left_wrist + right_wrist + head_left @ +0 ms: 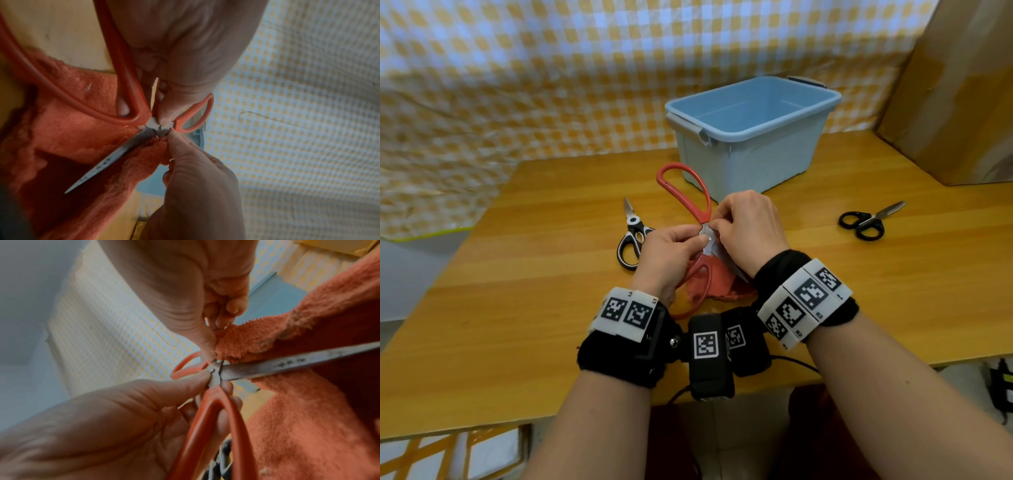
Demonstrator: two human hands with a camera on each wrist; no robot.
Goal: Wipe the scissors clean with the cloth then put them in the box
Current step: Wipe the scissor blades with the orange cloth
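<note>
Both wrists, in black bands with coded marker tags (pixel 804 297), sit low over the worktop (pixel 517 274). Left hand (pixel 667 251): fingers curled round the red-handled scissors (pixel 690 198) at the pivot, thumb on the rivet, nearer handle loop under the palm. Right hand (pixel 748 231): fingers pinched together on a fold of orange terry cloth (pixel 68 129), pressed to the blades right at the pivot. Blade (pixel 115 155) points back toward the person, over the cloth, which hangs beneath both hands. Left of the fingers: black-and-white kitchen shears (pixel 631 236), flat on the worktop. Well right: small black scissors (pixel 868 221). Beyond the fingers: blue plastic box (pixel 753 133), open-topped.
</note>
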